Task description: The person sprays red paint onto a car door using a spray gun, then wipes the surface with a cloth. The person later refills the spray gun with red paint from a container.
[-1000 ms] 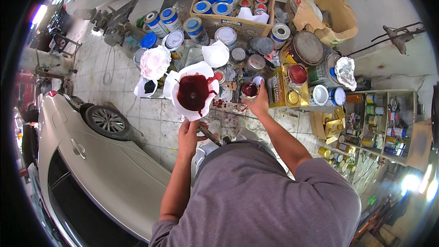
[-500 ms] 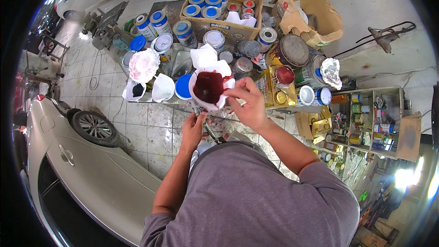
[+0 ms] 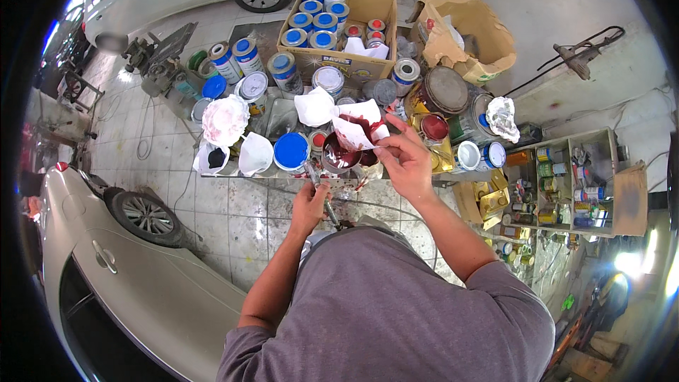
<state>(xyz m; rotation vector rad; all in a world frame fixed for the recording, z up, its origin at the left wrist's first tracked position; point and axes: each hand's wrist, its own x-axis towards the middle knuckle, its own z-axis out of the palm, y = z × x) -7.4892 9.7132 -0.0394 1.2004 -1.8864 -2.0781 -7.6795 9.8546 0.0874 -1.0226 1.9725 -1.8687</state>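
Note:
My left hand (image 3: 309,205) is closed around a grey metal spray gun (image 3: 329,210) at the table's near edge. Above it, the gun's round cup (image 3: 341,160) contains glossy dark red paint. My right hand (image 3: 407,159) pinches the right side of a white paper strainer (image 3: 350,133), whose inside is smeared red. The paper tilts over the cup and hides part of its far rim. Just left of the cup are a blue lid (image 3: 291,151) and a small tin with a red cap (image 3: 317,140). Folded white paper (image 3: 315,106) lies behind.
Paint cans crowd the table, with a cardboard box (image 3: 339,67) of blue-lidded cans at the back. A torn cardboard box (image 3: 488,64) stands back right. Crumpled white paper (image 3: 225,120) tops a can at left. A beige car (image 3: 141,269) is near left; a shelf (image 3: 576,177) holds tins.
My right hand has lifted and tilted the paper strainer off to the right, uncovering the cup and its red paint. My left hand keeps its grip on the spray gun.

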